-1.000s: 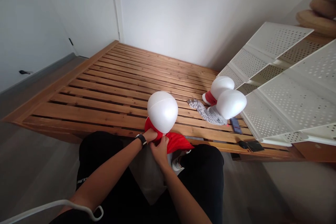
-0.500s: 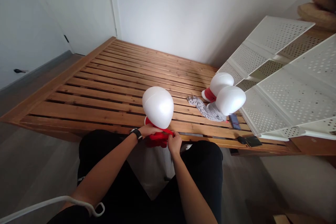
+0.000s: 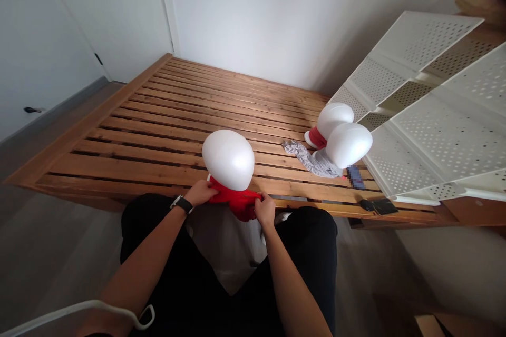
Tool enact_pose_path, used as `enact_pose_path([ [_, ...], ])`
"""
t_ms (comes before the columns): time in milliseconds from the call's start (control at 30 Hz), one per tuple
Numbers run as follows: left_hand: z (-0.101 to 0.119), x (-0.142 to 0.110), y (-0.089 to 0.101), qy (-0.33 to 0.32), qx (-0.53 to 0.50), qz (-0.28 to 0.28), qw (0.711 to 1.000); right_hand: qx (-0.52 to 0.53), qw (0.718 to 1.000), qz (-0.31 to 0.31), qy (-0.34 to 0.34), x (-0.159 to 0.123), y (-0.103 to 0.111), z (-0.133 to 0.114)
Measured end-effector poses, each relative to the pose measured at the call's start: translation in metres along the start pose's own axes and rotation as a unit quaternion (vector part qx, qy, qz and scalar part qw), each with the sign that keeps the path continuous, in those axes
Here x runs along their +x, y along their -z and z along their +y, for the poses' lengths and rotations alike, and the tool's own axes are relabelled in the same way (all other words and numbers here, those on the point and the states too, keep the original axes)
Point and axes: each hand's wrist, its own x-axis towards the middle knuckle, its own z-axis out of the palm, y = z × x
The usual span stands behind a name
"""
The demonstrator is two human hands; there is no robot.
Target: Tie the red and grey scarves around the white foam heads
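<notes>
A white mannequin head (image 3: pixel 228 159) stands at the front edge of the slatted wooden bed base, right before me. Around its neck lies a red scarf (image 3: pixel 237 202), bunched and hanging a little over the edge. My left hand (image 3: pixel 200 191) pinches the scarf on the left side of the neck. On the right, my right hand (image 3: pixel 264 209) grips the cloth's other side, which is drawn out between both hands. The fingertips of both hands are partly hidden in the fabric.
Two more mannequin heads stand to the right: the rear one (image 3: pixel 335 117) with red cloth, the front one (image 3: pixel 348 145) with a grey patterned scarf (image 3: pixel 316 164). Beside them are white perforated panels (image 3: pixel 419 137), a blurred blue item (image 3: pixel 356 177) and a dark flat object (image 3: pixel 384 206).
My left hand has moved left along the scarf, away from my right hand, spreading the cloth wider. The near mannequin head has shifted slightly left in view.
</notes>
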Motion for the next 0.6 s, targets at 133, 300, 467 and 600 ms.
enact_pose_path([
  [133,0.000,-0.010,-0.024,0.010,0.008,-0.033,0.999,0.009,1.000,-0.023,0.014,-0.002,0.000,-0.003],
  [300,0.003,-0.018,-0.040,0.019,-0.065,-0.100,0.993,0.040,0.993,-0.086,0.064,-0.012,-0.002,-0.012],
  [467,-0.002,-0.027,-0.045,0.012,0.039,-0.110,0.993,0.059,0.974,-0.164,0.142,-0.023,-0.013,-0.022],
  [600,-0.001,-0.035,-0.055,-0.007,0.075,-0.109,0.991,0.058,0.974,-0.151,0.156,-0.030,-0.019,-0.029],
])
